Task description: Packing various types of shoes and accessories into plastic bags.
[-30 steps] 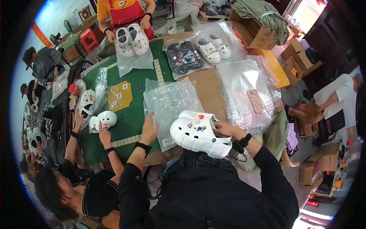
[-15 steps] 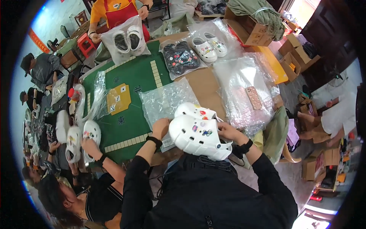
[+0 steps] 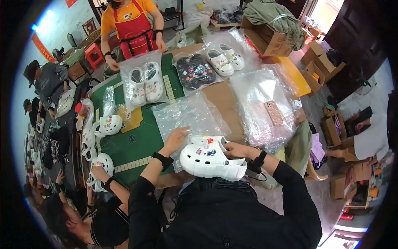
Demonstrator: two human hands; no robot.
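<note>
In front of me a pair of white clogs (image 3: 213,159) with colourful charms is held low over the table's near edge. My right hand (image 3: 239,152) grips them at the heel opening, its fingertips partly hidden inside. My left hand (image 3: 176,140), fingers stretched out, touches the near side of a clear plastic bag (image 3: 182,111) lying flat on the table. A stack of clear bags (image 3: 261,89) lies to the right, with a pink patterned phone (image 3: 273,113) on top.
Bagged dark clogs (image 3: 195,71) and white clogs (image 3: 224,61) lie at the back. Across the table a person in a red apron (image 3: 137,31) handles bagged white clogs (image 3: 146,88). At left, another person's hand (image 3: 100,174) touches a white clog; another charm-covered clog (image 3: 111,124) lies nearby.
My left hand has left the clogs and reached the bag; the clogs have lowered and tilted in my right hand. The person opposite has laid their bagged clogs on the table.
</note>
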